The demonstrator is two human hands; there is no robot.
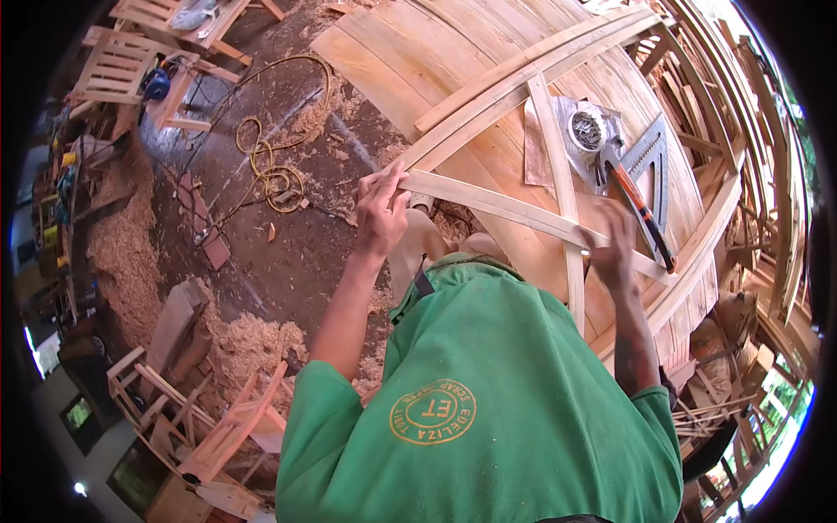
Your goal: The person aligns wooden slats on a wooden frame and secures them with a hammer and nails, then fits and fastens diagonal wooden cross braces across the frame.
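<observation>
My left hand [381,209] is closed round the left end of a light wooden slat [488,200], by the corner of a wooden frame [514,83]. Toward the slat's other end, where it crosses a second slat [558,166], is my right hand [613,240], blurred, its thumb side near the crossing; what its fingers hold, if anything, is unclear. Beyond it a hammer [641,209] with an orange and black handle lies beside a metal square [649,174]. A white tub of nails [587,129] rests on a silvery sheet [538,148].
Wide boards [375,65] lie under the frame. A yellowish cord [279,187] coils on the dark floor at left, with sawdust heaps [122,253] around. Wooden chairs [113,74] stand at upper left; stacked timber [776,174] lines the right side.
</observation>
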